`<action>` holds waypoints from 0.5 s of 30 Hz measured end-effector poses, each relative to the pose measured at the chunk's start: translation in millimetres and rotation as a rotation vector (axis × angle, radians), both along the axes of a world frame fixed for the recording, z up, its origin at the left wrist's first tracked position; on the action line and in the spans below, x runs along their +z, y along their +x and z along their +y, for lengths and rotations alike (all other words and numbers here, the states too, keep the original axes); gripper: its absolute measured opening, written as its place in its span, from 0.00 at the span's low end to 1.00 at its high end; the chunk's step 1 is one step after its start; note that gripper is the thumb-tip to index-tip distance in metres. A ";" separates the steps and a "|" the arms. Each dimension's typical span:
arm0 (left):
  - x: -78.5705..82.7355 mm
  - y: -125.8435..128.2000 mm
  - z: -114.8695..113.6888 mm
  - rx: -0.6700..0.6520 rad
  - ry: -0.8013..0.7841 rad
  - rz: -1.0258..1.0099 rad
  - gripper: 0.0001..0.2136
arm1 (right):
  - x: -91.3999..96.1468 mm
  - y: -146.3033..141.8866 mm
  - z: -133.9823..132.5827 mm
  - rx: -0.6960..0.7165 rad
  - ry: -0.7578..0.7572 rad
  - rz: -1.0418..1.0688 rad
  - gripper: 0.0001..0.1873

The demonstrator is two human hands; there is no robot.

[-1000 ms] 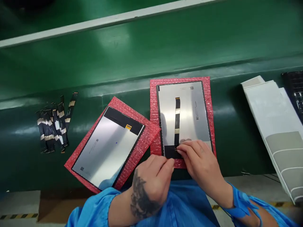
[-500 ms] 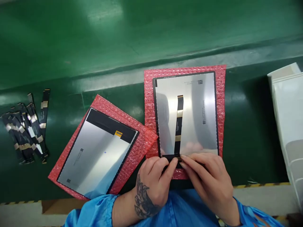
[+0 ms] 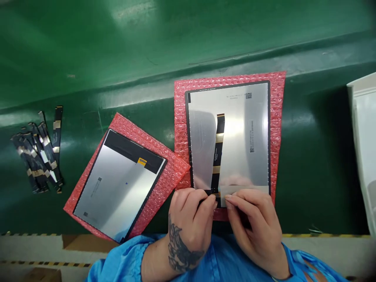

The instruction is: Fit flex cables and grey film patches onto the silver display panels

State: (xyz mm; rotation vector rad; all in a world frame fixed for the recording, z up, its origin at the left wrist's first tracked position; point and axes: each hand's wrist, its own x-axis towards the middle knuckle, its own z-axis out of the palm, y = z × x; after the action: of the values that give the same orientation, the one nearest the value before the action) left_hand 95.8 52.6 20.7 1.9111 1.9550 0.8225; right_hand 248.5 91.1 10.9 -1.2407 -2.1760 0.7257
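Observation:
A display panel (image 3: 235, 152) lies silver back up on pink bubble wrap (image 3: 179, 117). A black flat flex cable (image 3: 217, 152) with tan bands runs lengthwise across it, its lower end at the panel's near edge. My left hand (image 3: 190, 227) is curled, its fingertips pressed on that lower cable end by a small gold connector. Just right of there, the thumb and forefinger of my right hand (image 3: 255, 227) close on the left end of a pale film strip (image 3: 243, 190) along the panel's lower edge. My fingers hide part of the strip and the connection.
Left of it, a second display panel (image 3: 117, 188) lies tilted on its own pink bubble wrap (image 3: 79, 211), an orange connector tab showing. Several loose flex cables (image 3: 38, 156) are piled at the far left of the green table (image 3: 141, 98). A white container (image 3: 364, 137) stands at the right edge.
My right hand has drawn slightly away from the cable end, and more of the pale strip shows. My left fingertips stay at the cable end. The whole view has shifted a little.

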 end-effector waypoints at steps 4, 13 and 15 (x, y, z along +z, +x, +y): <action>0.0 6.5 2.8 0.049 -0.009 0.012 0.06 | -0.9 0.5 -0.5 0.020 -0.002 0.006 0.14; 2.3 16.4 5.1 0.119 -0.046 0.095 0.07 | -1.6 3.2 -2.5 0.009 -0.050 0.073 0.17; 4.7 16.5 7.2 0.109 -0.062 0.118 0.07 | -1.6 3.7 -2.3 0.015 -0.044 0.084 0.16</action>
State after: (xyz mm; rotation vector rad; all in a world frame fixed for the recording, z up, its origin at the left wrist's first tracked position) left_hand 112.3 59.8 25.4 1.8715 2.1445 0.6822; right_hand 252.2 88.8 9.3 -1.1944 -2.1137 0.8218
